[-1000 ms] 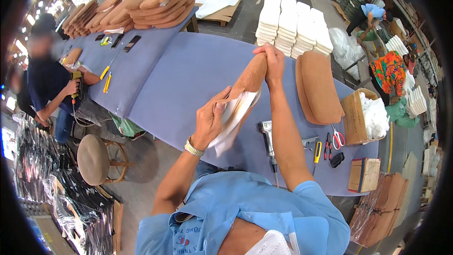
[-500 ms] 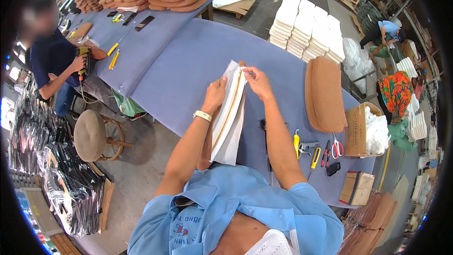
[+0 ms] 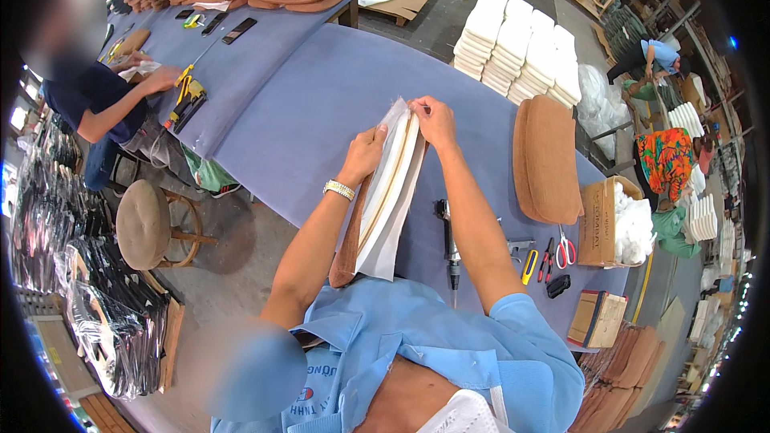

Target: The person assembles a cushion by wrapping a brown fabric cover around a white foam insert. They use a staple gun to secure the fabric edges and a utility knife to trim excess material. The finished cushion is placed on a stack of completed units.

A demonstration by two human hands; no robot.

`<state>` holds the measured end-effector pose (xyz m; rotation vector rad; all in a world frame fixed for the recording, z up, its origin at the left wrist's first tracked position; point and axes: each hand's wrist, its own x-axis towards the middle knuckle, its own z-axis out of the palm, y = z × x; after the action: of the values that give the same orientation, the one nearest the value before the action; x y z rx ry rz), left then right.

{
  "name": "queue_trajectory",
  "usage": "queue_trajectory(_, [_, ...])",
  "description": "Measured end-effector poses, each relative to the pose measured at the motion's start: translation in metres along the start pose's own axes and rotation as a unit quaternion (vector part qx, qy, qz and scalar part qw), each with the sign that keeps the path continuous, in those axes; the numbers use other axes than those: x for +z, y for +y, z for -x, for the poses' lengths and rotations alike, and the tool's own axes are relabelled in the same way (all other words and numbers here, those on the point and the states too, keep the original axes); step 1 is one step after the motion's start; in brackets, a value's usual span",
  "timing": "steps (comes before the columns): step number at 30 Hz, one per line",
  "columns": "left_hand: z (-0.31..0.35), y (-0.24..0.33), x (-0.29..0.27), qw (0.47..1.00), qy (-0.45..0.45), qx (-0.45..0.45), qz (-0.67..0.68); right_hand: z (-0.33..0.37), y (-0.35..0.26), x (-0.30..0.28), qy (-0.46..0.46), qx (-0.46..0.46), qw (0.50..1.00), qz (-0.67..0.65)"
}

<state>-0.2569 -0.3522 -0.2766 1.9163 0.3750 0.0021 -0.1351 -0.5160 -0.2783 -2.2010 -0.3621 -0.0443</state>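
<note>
A brown cushion (image 3: 346, 244) stands on its edge on the blue-covered table in front of my body. Along its upward side run a white strip and white fabric (image 3: 389, 220), with a thin tan line, perhaps a zipper or piping, down the middle. My left hand (image 3: 363, 154) is closed around the cushion's left side near its far end, thumb on top of the white fabric. At the far tip, my right hand (image 3: 434, 122) pinches the edge of the cover; its fingertips partly hide what they grip. A driver-like power tool (image 3: 451, 248) lies beside my right forearm.
Brown cushions (image 3: 547, 160) are stacked at the right, beside red-handled scissors (image 3: 565, 250), a yellow cutter (image 3: 529, 266) and a carton (image 3: 600, 224) of white stuffing. White pads (image 3: 517, 44) stand beyond the table. A co-worker (image 3: 112, 100) sits left, near a stool (image 3: 144, 224).
Both my hands keep their hold on the cushion, with small shifts at the far tip. The co-worker has let go of a power tool, which now lies on the table, and handles something white.
</note>
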Motion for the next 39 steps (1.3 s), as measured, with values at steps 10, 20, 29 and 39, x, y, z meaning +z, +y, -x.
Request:
queue_trajectory(10, [-0.009, 0.007, 0.012, 0.998, 0.004, 0.030, -0.053, -0.007, 0.015, 0.007, 0.038, -0.045, 0.998, 0.004])
queue_trajectory(20, [-0.008, 0.023, 0.022, 0.996, -0.024, -0.002, -0.081, -0.011, 0.030, 0.032, 0.164, 0.019, 0.985, -0.052])
queue_trajectory(29, [-0.039, 0.034, 0.040, 0.996, 0.024, 0.034, 0.083, -0.002, 0.025, 0.039, 0.097, 0.044, 0.973, -0.204])
queue_trajectory(39, [-0.036, 0.028, 0.052, 0.978, -0.044, 0.103, 0.177, 0.016, 0.032, 0.025, 0.128, 0.090, 0.970, -0.187])
